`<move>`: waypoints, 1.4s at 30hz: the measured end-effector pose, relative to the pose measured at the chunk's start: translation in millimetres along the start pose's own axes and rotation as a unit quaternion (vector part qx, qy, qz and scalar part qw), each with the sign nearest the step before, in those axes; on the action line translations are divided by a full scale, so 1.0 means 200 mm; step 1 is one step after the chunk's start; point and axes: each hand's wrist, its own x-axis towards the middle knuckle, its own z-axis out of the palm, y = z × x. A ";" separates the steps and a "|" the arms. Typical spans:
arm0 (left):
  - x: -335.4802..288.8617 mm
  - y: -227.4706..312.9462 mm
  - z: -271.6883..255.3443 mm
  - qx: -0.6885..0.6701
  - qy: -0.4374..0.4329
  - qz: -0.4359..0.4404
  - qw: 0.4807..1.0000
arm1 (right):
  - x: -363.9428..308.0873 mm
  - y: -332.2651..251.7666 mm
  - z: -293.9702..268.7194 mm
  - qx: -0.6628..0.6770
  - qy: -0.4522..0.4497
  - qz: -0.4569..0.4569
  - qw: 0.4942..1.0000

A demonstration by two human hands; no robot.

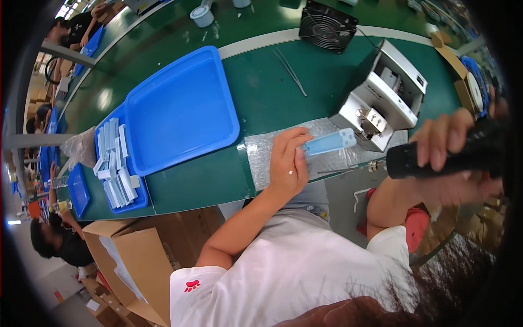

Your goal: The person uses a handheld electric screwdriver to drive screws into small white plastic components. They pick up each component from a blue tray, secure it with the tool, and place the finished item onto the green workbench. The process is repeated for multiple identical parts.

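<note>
My left hand [287,164] is closed on one end of a light blue, long plastic housing [330,143], holding it over a silvery bubble-wrap mat [260,159]. My right hand [445,140], smeared by motion, wraps round a black electric screwdriver [406,160]. Its thin bit points left, just below the housing; whether it touches cannot be made out. Right behind the housing stands a silver screw feeder [400,101] with an open top and a small metal block on its front.
An empty blue tray [185,109] overlaps another blue tray [143,197] holding several pale blue housings. Tweezers [291,72] lie on the green table [261,60], near a black fan [328,27]. An open carton [144,261] stands below the table's edge. Other people work at far left.
</note>
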 end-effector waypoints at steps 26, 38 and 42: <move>-0.01 -0.04 -0.01 0.009 -0.008 0.022 1.000 | -0.08 0.19 -0.04 -0.048 0.021 -0.031 0.998; 0.02 -0.03 0.01 -0.006 0.005 0.012 1.000 | 0.02 0.06 0.03 -0.031 0.050 -0.051 0.997; 0.01 -0.03 0.01 -0.028 0.016 -0.009 0.999 | 0.08 -0.13 -0.07 -0.087 0.056 -0.037 0.994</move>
